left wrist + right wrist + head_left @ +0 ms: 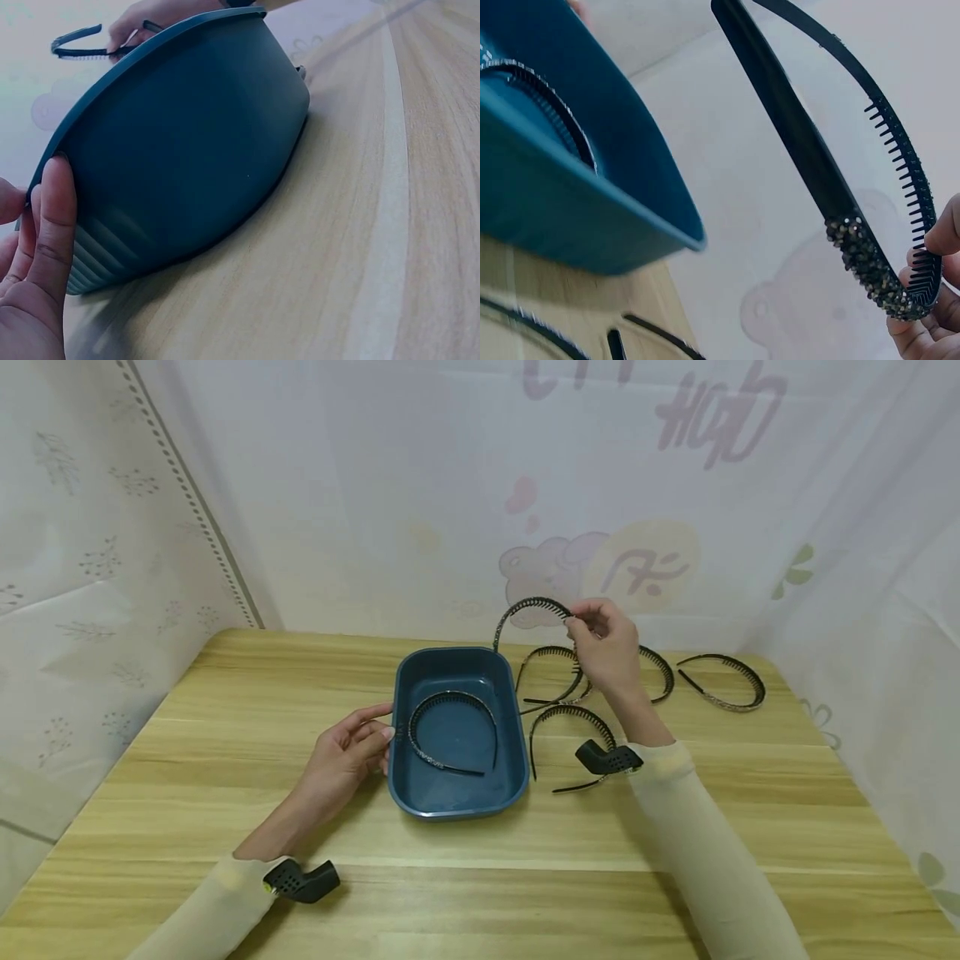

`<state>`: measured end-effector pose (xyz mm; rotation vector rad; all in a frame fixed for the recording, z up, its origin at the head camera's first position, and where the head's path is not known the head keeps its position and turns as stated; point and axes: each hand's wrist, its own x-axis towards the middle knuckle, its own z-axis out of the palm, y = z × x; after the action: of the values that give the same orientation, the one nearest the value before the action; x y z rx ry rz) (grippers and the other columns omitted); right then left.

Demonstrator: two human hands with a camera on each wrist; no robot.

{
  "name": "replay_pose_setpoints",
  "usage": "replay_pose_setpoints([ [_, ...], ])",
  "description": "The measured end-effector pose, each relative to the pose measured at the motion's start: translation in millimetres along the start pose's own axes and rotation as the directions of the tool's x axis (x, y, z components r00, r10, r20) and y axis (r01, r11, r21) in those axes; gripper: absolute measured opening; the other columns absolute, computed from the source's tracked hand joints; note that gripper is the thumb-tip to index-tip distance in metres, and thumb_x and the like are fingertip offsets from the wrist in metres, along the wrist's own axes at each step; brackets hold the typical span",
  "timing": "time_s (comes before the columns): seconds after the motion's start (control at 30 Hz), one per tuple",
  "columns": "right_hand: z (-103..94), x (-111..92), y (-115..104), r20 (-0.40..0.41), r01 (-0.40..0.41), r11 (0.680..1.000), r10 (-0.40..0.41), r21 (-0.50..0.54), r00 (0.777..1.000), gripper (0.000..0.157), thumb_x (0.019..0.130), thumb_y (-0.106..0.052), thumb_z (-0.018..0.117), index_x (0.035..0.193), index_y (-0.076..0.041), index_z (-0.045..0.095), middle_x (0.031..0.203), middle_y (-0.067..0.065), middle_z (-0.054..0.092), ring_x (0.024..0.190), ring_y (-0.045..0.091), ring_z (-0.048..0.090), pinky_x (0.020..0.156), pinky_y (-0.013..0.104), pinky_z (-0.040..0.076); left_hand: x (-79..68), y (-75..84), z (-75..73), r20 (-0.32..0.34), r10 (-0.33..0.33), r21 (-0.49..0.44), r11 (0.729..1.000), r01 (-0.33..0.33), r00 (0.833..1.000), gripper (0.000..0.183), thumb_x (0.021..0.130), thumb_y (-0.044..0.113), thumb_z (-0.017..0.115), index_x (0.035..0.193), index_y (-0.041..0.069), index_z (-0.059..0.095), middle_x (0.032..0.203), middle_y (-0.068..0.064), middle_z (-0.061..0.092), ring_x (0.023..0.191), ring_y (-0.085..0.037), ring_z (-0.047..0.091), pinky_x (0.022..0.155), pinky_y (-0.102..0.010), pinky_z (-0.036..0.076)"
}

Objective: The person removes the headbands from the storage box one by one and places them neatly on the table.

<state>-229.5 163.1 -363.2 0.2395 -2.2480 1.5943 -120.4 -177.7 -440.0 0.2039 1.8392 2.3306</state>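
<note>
My right hand [607, 647] pinches a black toothed headband [534, 602] with glittery stones, raised above the back right corner of a blue plastic bin [459, 816]. In the right wrist view the fingers hold this headband [907, 169] near its stone-covered bend, and its ends point up. Another headband [452, 697] lies inside the bin. At the bin's left side, my left hand [347, 752] holds the rim between thumb and fingers. The left wrist view has the bin's outer wall [187, 142] with fingers [56, 202] against it.
Right of the bin, several more headbands lie on the wooden table [247, 743], one nearest the front [573, 710] and another at the far right [738, 668]. Some overlap, partly hidden by the right hand. A printed white curtain [375, 527] hangs behind the table.
</note>
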Motion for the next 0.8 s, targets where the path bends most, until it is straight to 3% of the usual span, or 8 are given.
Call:
replay_pose_setpoints([
  [0.17,-22.6,1,7,-0.017,-0.032,0.999,0.032,-0.019,0.999,0.015,0.092,-0.020,0.057,0.103,-0.009,0.060,0.090,0.000,0.063,0.077,0.014,0.060,0.060,0.020,0.049,1.5,-0.7,1.2,0.006,-0.002,-0.004,1.000,0.002,1.000,0.052,0.093,0.012,0.058,0.138,-0.003,0.036,0.091,-0.007,0.060,0.071,-0.012,0.058,0.062,-0.024,0.054],
  [0.4,-50.9,2,22,-0.045,-0.114,0.992,0.112,-0.053,0.993,0.019,0.092,-0.024,0.060,0.104,-0.010,0.061,0.092,-0.002,0.064,0.083,0.013,0.061,0.068,0.020,0.050,-0.1,-0.7,0.8,0.017,0.007,-0.026,1.000,-0.006,1.000,0.053,0.093,0.010,0.058,0.139,-0.004,0.034,0.090,-0.007,0.060,0.070,-0.012,0.059,0.061,-0.024,0.054],
  [0.8,-100.7,-6,54,-0.087,-0.214,0.965,0.203,-0.154,0.975,0.025,0.092,-0.031,0.058,0.107,-0.011,0.060,0.095,-0.002,0.060,0.082,0.013,0.057,0.062,0.016,0.046,2.5,-0.3,2.8,0.000,-0.008,0.008,1.000,0.008,1.000,0.054,0.092,0.014,0.060,0.139,-0.001,0.037,0.089,-0.006,0.060,0.070,-0.013,0.058,0.062,-0.025,0.054],
])
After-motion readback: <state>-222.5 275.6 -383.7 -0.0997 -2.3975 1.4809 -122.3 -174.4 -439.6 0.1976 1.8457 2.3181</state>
